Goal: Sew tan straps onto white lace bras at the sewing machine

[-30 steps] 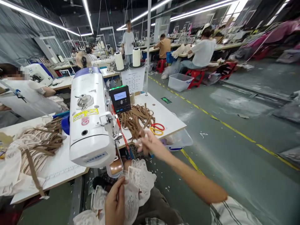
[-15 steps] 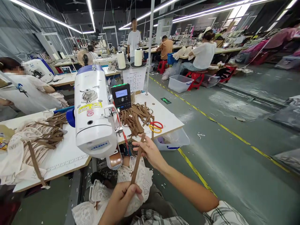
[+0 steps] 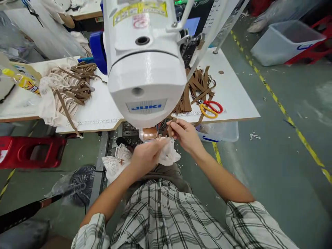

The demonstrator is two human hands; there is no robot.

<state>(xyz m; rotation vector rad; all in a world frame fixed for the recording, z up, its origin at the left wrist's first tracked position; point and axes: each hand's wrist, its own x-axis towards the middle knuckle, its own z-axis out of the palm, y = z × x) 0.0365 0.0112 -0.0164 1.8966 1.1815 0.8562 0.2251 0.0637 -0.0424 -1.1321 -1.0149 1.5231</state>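
Just in front of the white sewing machine head (image 3: 147,86), both hands meet at a short brown fabric strap (image 3: 169,130). My right hand (image 3: 187,135) pinches its upper part between thumb and fingertips. My left hand (image 3: 147,155) is closed at the strap's lower end, its fingertips somewhat blurred. White lace garment pieces (image 3: 114,166) lie on my lap, partly beneath the hands. The machine's needle area is hidden behind its head.
Red-and-yellow-handled scissors (image 3: 211,109) and a pile of brown straps (image 3: 193,91) lie right of the machine. Lace pieces with brown straps (image 3: 68,86) cover the left tabletop. A clear plastic bin (image 3: 228,131) stands below the right table edge; a red stool (image 3: 31,150) is at left.
The view has tilted down and come closer to the machine. My hands have drawn together, and the strap, earlier stretched out between them, now shows only a short length.
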